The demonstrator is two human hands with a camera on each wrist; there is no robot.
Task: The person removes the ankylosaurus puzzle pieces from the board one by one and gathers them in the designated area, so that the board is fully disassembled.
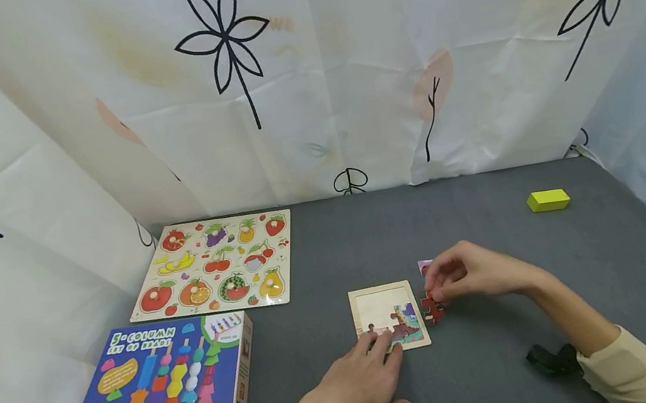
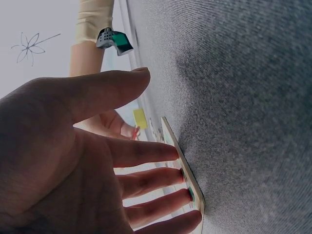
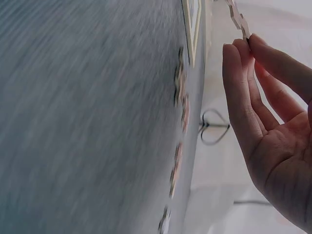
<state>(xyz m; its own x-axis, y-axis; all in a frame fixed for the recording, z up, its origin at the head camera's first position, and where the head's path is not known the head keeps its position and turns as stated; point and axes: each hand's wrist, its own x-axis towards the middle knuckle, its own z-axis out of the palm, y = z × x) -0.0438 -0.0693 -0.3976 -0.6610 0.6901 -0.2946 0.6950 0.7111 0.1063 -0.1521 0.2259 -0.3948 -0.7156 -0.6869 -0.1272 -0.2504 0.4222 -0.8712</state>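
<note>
A small wooden jigsaw tray (image 1: 370,305) lies before me, with several pieces fitted along its near and right parts. My left hand (image 1: 362,385) rests its fingertips on the tray's near edge; in the left wrist view the fingers are extended and the thumb stands apart. Just right of the tray, my right hand (image 1: 479,269) pinches a reddish-brown puzzle piece (image 1: 430,310) between thumb and fingers. The right wrist view shows that jigsaw piece (image 3: 238,18) raised above the table, seen nearly edge-on. A pinkish piece (image 1: 424,266) is partly hidden behind the right hand.
Several loose puzzle pieces (image 3: 175,168) lie on the grey table in the right wrist view. A fruit peg board (image 1: 211,268) and a bead-set box (image 1: 155,389) are on the left. At the back right sits a yellow block (image 1: 548,200); a black strap device (image 1: 552,360) is by the right sleeve.
</note>
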